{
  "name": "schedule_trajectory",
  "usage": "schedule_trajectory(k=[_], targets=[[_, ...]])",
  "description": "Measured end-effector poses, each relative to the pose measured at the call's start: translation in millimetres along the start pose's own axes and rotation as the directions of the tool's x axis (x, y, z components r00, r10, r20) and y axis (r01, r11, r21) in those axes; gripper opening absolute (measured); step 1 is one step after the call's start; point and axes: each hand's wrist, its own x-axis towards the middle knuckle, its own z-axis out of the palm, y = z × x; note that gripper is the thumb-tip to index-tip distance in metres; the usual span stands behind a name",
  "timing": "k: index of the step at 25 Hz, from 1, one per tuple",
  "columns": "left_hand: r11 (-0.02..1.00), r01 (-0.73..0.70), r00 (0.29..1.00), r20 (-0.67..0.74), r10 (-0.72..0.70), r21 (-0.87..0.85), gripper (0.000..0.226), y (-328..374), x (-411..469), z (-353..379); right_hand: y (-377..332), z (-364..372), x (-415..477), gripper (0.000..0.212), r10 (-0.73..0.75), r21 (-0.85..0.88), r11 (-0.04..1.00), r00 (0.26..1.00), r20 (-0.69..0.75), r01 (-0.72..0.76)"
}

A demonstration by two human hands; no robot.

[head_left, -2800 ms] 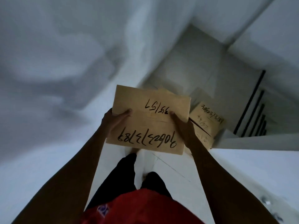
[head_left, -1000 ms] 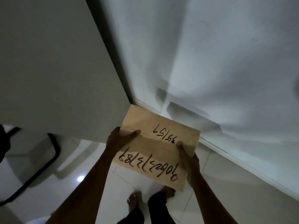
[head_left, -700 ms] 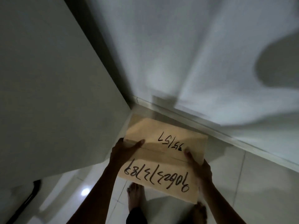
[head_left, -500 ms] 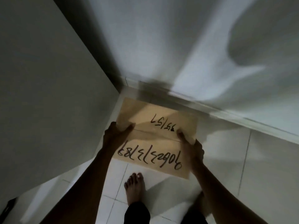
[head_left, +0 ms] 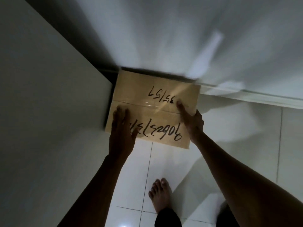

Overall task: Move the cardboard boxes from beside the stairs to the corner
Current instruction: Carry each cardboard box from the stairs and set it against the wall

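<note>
A brown cardboard box (head_left: 152,95) with black handwritten numbers and clear tape across its top lies low in the corner, between the white wall and a grey panel. My left hand (head_left: 122,133) lies flat on the box's near left part, fingers spread. My right hand (head_left: 191,122) grips the box's right edge, with the thumb on top and the fingers hidden down the side. The box's far edge touches the baseboard's shadow.
A grey panel (head_left: 49,112) stands close on the left and a white wall (head_left: 180,38) with a baseboard (head_left: 254,97) runs behind. White floor tiles (head_left: 229,145) spread to the right. My bare foot (head_left: 160,195) stands behind the box.
I carried the box from the stairs to the corner and lowered it toward the floor. My left hand left the box's side and now lies flat on its top.
</note>
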Motion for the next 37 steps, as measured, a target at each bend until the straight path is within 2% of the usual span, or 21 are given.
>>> schedule_trajectory(k=[4, 7, 8, 11, 13, 15, 18, 22, 25, 28, 31, 34, 37], targets=[[0.999, -0.013, 0.999, 0.049, 0.011, 0.052, 0.082, -6, 10, -4, -16, 2, 17, 0.093, 0.005, -0.033, 0.999, 0.997, 0.082, -0.003], [0.996, -0.002, 0.994, 0.111, -0.008, 0.088, 0.087, 0, 14, -5, -21, -10, 29, 0.109, 0.064, -0.101, 0.994, 0.984, 0.168, -0.047], [0.995, 0.016, 0.991, 0.133, -0.029, 0.102, 0.089, 5, 14, -8, -25, -15, 27, 0.109, 0.071, -0.122, 0.991, 0.982, 0.175, -0.049], [0.984, 0.151, 0.964, 0.206, -0.168, 0.099, 0.090, 43, 7, -39, -47, -49, -3, 0.087, -0.036, -0.290, 0.954, 0.986, 0.161, 0.082], [0.989, 0.143, 0.961, 0.233, -0.149, 0.044, 0.088, 87, -17, -87, -69, -95, -56, 0.083, -0.052, -0.416, 0.901, 0.982, 0.184, 0.125], [0.998, 0.062, 0.964, 0.257, -0.063, 0.012, 0.090, 143, -49, -154, -89, -156, -124, 0.088, -0.010, -0.451, 0.888, 0.984, 0.179, 0.092], [0.999, -0.034, 0.967, 0.253, 0.034, -0.003, 0.089, 239, -109, -268, -117, -271, -241, 0.086, 0.033, -0.393, 0.920, 0.995, 0.097, 0.008], [0.978, -0.204, 0.937, 0.297, 0.185, 0.034, 0.085, 359, -193, -392, -149, -418, -379, 0.086, -0.030, -0.359, 0.933, 0.998, -0.047, 0.011], [0.930, -0.356, 0.867, 0.403, 0.292, 0.093, 0.090, 432, -251, -395, -131, -512, -436, 0.084, -0.075, -0.342, 0.940, 0.981, -0.181, 0.009], [0.819, -0.552, 0.741, 0.543, 0.394, 0.159, 0.087, 517, -293, -365, -90, -604, -464, 0.086, -0.068, -0.293, 0.955, 0.937, -0.342, -0.037], [0.698, -0.699, 0.641, 0.572, 0.513, 0.157, 0.091, 619, -317, -320, -38, -691, -475, 0.087, 0.019, -0.236, 0.961, 0.890, -0.456, -0.142], [0.583, -0.805, 0.526, 0.584, 0.618, 0.109, 0.084, 718, -338, -282, 9, -762, -479, 0.088, 0.109, -0.156, 0.963, 0.843, -0.527, -0.222], [0.489, -0.868, 0.432, 0.617, 0.658, 0.086, 0.080, 806, -366, -240, 58, -823, -481, 0.091, 0.186, -0.078, 0.955, 0.784, -0.592, -0.285]])
